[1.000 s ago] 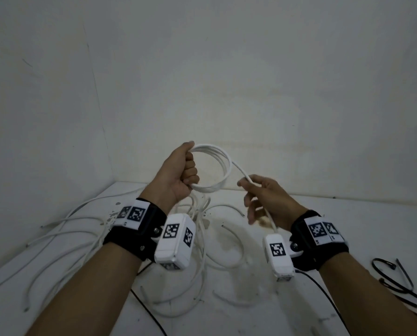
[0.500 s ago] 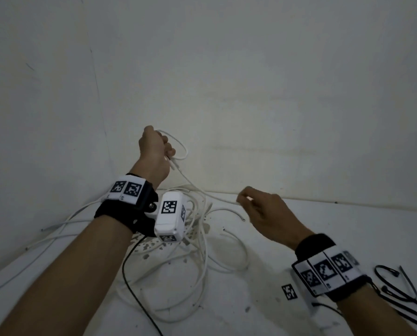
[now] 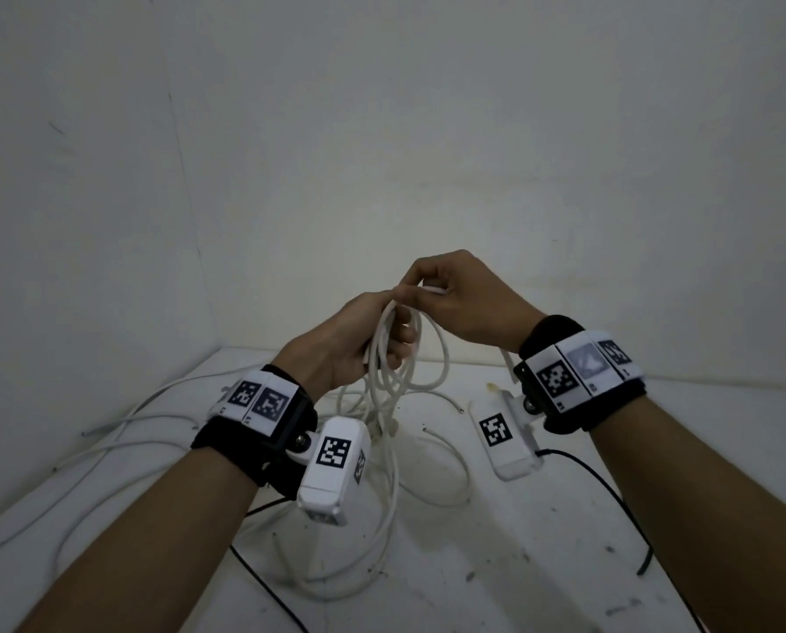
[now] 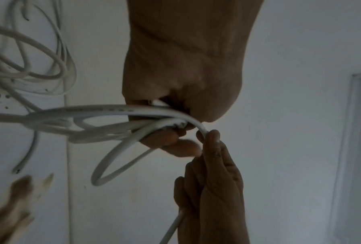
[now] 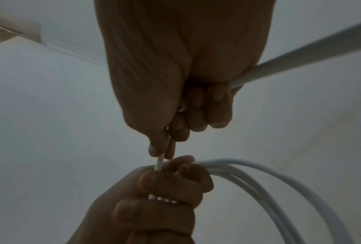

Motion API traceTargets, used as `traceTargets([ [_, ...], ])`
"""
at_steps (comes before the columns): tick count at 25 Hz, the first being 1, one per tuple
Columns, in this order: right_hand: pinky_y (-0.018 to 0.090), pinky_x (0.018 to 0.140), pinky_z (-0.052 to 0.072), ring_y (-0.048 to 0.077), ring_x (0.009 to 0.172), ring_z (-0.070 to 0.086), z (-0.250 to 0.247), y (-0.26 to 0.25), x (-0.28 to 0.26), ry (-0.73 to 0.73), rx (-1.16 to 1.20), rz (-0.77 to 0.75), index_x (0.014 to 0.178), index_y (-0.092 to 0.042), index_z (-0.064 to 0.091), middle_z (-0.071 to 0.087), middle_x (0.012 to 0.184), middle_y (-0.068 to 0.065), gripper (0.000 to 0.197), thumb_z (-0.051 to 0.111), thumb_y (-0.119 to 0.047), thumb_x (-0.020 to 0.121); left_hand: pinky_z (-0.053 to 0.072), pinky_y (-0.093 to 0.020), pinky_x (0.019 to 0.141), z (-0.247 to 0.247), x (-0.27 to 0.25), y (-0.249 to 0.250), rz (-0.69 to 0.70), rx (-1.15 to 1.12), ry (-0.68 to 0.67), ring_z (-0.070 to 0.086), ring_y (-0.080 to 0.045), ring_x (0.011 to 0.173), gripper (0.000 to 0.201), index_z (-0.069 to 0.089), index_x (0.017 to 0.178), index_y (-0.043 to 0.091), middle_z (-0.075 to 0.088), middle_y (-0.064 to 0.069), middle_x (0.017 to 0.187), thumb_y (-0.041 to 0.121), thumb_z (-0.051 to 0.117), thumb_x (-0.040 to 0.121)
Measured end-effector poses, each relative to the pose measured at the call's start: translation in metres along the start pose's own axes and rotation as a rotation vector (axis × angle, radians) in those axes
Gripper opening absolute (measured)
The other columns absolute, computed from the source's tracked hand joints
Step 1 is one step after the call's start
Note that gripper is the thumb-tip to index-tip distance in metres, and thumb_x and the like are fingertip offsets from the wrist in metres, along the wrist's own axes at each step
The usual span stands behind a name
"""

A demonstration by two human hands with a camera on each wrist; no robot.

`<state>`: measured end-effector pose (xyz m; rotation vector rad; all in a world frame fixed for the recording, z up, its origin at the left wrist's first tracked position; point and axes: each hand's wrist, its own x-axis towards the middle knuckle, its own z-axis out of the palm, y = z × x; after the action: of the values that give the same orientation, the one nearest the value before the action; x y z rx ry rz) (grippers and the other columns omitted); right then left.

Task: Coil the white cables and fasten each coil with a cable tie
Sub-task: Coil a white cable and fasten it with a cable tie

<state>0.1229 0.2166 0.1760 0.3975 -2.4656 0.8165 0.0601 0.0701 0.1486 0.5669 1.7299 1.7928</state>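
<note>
Gripping several loops of white cable [image 3: 384,358] in curled fingers, the left hand [image 3: 354,340] holds the coil above the table [image 3: 564,564], while the right hand [image 3: 462,303] pinches the cable's free strand [image 5: 160,162] just beside it.

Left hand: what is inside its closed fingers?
The left hand grips several loops of the white cable, strands showing between its fingers. The strand count inside stays hidden.

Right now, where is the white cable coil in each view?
Head: white cable coil centre, hanging from the left hand.
Left wrist: loops left of centre.
Right wrist: loops lower right.
Shared landmark: right hand feeding the cable into the left.
</note>
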Motion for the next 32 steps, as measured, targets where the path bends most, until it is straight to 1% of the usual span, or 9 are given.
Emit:
traceTargets([
  [3, 0.011, 0.046, 0.029, 0.003, 0.040, 0.042, -0.004, 0.008, 0.003, 0.126, 0.001, 0.082, 0.082, -0.013, 0.072, 0.047, 0.040, -0.019, 0.021, 0.067, -0.028, 0.095, 0.017, -0.018, 0.035, 0.000, 0.002, -0.004, -0.046, -0.025, -0.079, 0.021, -0.005, 0.032, 0.054, 0.044, 0.066, 0.019, 0.030, 0.008, 0.045, 0.058, 0.031, 0.101],
  [7, 0.009, 0.044, 0.031, 0.001, 0.039, 0.043, -0.005, 0.019, 0.005, 0.230, 0.004, 0.197, 0.077, -0.018, 0.069, 0.048, 0.043, -0.012, 0.023, 0.067, -0.034, 0.094, 0.013, -0.020, 0.041, 0.003, -0.003, -0.010, -0.001, 0.072, -0.082, 0.012, -0.007, 0.041, 0.059, 0.044, 0.069, 0.020, 0.021, 0.008, 0.053, 0.073, 0.033, 0.092],
  [12, 0.011, 0.045, 0.031, 0.000, 0.041, 0.042, 0.007, 0.024, -0.002, 0.308, 0.032, 0.240, 0.076, -0.021, 0.066, 0.044, 0.051, -0.011, 0.027, 0.064, -0.040, 0.095, 0.013, -0.023, 0.043, 0.009, -0.006, -0.008, 0.044, 0.214, 0.013, 0.012, -0.012, 0.046, 0.046, 0.035, 0.063, 0.025, 0.018, 0.006, 0.055, 0.050, 0.060, 0.092],
  [15, 0.017, 0.051, 0.030, 0.003, 0.041, 0.036, 0.015, 0.035, -0.017, 0.239, 0.092, 0.257, 0.083, -0.017, 0.067, 0.040, 0.045, -0.013, 0.036, 0.054, -0.046, 0.100, 0.014, -0.022, 0.038, 0.002, -0.005, -0.010, 0.032, 0.177, 0.032, 0.012, -0.010, 0.041, 0.046, 0.031, 0.058, 0.027, 0.018, 0.007, 0.051, 0.036, 0.058, 0.094],
  [18, 0.026, 0.061, 0.034, 0.004, 0.055, 0.040, 0.028, 0.045, -0.034, 0.191, 0.281, 0.253, 0.102, -0.018, 0.069, 0.046, 0.059, -0.014, 0.034, 0.040, -0.036, 0.107, 0.012, -0.020, 0.035, -0.004, -0.003, -0.008, 0.026, 0.027, 0.024, 0.011, -0.009, 0.035, 0.046, 0.028, 0.057, 0.026, 0.016, 0.009, 0.045, 0.037, 0.055, 0.093],
  [21, 0.024, 0.066, 0.038, 0.000, 0.063, 0.046, 0.038, 0.039, -0.044, 0.268, 0.464, 0.307, 0.111, -0.024, 0.068, 0.054, 0.068, -0.021, 0.034, 0.034, -0.031, 0.109, 0.012, -0.019, 0.034, -0.005, -0.001, -0.007, 0.030, -0.128, 0.025, 0.011, -0.009, 0.031, 0.048, 0.027, 0.054, 0.024, 0.015, 0.009, 0.041, 0.042, 0.052, 0.092],
  [25, 0.031, 0.070, 0.047, 0.017, 0.077, 0.059, 0.053, 0.034, -0.049, 0.334, 0.470, 0.347, 0.108, -0.032, 0.062, 0.067, 0.093, 0.004, 0.042, 0.024, -0.050, 0.106, 0.007, -0.020, 0.037, -0.005, 0.002, -0.011, 0.071, -0.367, -0.001, 0.013, -0.008, 0.027, 0.049, 0.028, 0.055, 0.025, 0.016, 0.009, 0.037, 0.045, 0.049, 0.095],
  [29, 0.027, 0.052, 0.047, 0.010, 0.050, 0.052, 0.057, 0.026, -0.048, 0.437, 0.678, 0.403, 0.102, -0.002, 0.063, 0.053, 0.061, 0.000, 0.063, 0.030, -0.055, 0.103, 0.010, -0.019, 0.032, -0.001, 0.000, -0.017, 0.105, -0.567, 0.004, 0.015, -0.008, 0.026, 0.051, 0.031, 0.051, 0.024, 0.016, 0.008, 0.035, 0.042, 0.051, 0.095],
  [32, 0.028, 0.045, 0.044, 0.015, 0.043, 0.050, 0.054, 0.022, -0.048, 0.460, 0.635, 0.298, 0.096, -0.003, 0.059, 0.052, 0.057, 0.002, 0.058, 0.038, -0.057, 0.099, 0.010, -0.020, 0.032, 0.002, -0.001, -0.021, 0.149, -0.575, 0.090, 0.012, -0.008, 0.029, 0.051, 0.032, 0.053, 0.024, 0.015, 0.008, 0.039, 0.043, 0.057, 0.093],
])
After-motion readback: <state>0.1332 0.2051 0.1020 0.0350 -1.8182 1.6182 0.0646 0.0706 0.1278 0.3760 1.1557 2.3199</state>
